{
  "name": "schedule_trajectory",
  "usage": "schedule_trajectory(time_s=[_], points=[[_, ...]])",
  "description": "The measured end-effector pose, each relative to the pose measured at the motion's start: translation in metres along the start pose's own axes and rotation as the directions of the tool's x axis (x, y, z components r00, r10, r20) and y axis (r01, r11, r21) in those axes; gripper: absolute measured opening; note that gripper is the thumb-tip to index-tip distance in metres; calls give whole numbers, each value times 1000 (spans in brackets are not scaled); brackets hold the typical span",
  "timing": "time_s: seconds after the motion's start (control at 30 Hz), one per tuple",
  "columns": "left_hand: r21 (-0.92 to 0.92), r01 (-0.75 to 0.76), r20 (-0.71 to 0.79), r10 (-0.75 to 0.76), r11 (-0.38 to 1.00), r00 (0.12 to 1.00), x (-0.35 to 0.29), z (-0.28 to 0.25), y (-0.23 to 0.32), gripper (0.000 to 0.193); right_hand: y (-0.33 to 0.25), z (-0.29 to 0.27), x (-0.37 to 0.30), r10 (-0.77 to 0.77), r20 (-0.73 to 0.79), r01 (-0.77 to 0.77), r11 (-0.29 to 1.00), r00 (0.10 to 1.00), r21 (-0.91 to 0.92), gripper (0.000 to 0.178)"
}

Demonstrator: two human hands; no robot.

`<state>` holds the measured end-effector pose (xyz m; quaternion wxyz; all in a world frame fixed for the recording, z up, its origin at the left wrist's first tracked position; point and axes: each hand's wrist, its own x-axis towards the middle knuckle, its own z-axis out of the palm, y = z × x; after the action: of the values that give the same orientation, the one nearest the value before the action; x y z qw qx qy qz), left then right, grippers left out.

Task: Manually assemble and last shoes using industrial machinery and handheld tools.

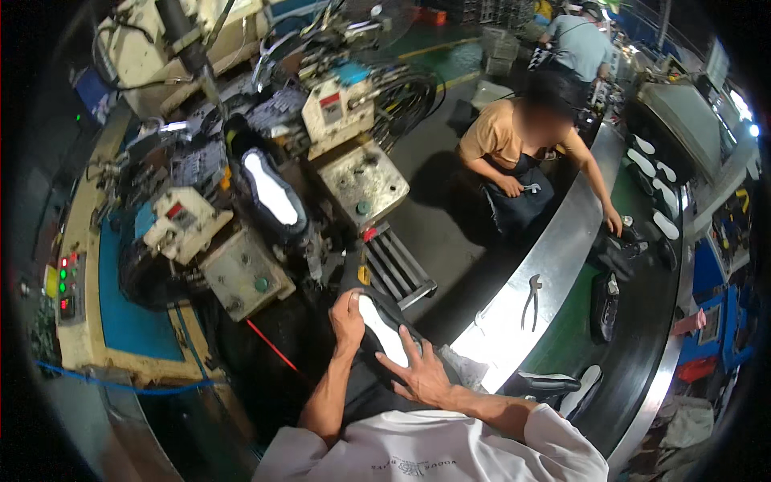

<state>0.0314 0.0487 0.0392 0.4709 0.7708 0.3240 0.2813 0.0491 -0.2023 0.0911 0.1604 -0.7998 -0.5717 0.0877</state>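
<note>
In front of my body is a dark shoe upper (371, 341), its long white bottom piece (384, 331) facing up. My left hand (348, 323) is closed around its far end, the thumb near the white piece. My right hand (424, 374) spans the nearer end with fingers spread across the white piece and the edge; I take it as gripping there. The underside of the upper is hidden. Ahead to the left, a second dark shoe upper (277, 193) with a white bottom sits bottom-up in a machine (361, 181).
A metal ledge (514, 313) with pincers (532, 302) on it curves along my right. Past it, a dark conveyor belt (642, 321) carries several shoes and white-soled pieces. A seated co-worker (514, 145) reaches over the belt. A metal-barred step (393, 265) stands ahead; a control panel (71, 285) is at left.
</note>
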Motion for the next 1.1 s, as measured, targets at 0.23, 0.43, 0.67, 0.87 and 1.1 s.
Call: schedule_trajectory(time_s=[0.23, 0.43, 0.67, 0.87, 1.1], points=[[-233, 82, 323, -2, 969, 947, 27, -24, -13, 25, 3, -10, 7, -73, 52, 72, 997, 996, 17, 83], [-28, 191, 54, -190, 981, 980, 14, -13, -18, 36, 5, -21, 19, -112, 161, 116, 993, 981, -18, 81], [-224, -100, -462, -15, 969, 887, 179, -113, 0, 55, 25, -78, 53, -11, -78, 15, 998, 997, 55, 77], [-765, 320, 137, -345, 559, 929, 278, -151, 72, 76, 15, -151, 174, -67, -262, 61, 998, 963, -33, 78], [-820, 172, 158, -72, 545, 985, 136, -221, 67, 74, -13, -155, 340, -129, -246, 136, 991, 961, 10, 78]])
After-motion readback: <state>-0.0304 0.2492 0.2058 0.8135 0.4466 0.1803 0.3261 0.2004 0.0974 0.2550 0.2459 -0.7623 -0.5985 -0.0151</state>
